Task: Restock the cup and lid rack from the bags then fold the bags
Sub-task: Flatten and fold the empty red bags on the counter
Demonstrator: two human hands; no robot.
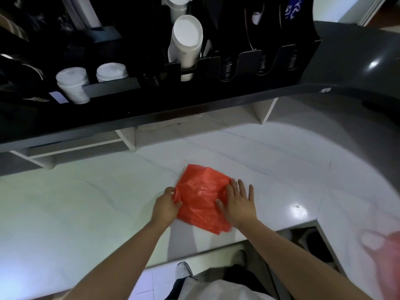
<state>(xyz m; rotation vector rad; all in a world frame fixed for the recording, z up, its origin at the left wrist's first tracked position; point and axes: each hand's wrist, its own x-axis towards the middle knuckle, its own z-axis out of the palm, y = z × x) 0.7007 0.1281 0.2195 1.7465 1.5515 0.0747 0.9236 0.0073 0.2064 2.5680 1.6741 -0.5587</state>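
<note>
Bag point(200, 198) folding underway on surface point(86, 202): your left hand point(166, 205) pinches its edge, right hand point(238, 202) presses flat-open; next, fold over.

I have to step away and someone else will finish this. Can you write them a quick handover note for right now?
Left hand: pinches the left edge of the red bag.
Right hand: flat, fingers straight, pressing the bag's right side.
Bag: on the white counter, partly folded, below the black rack.
Done: rack holds cups and lids; several slots look unfilled.
Left: finish folding this bag. No other bag is clearly in view.
</note>
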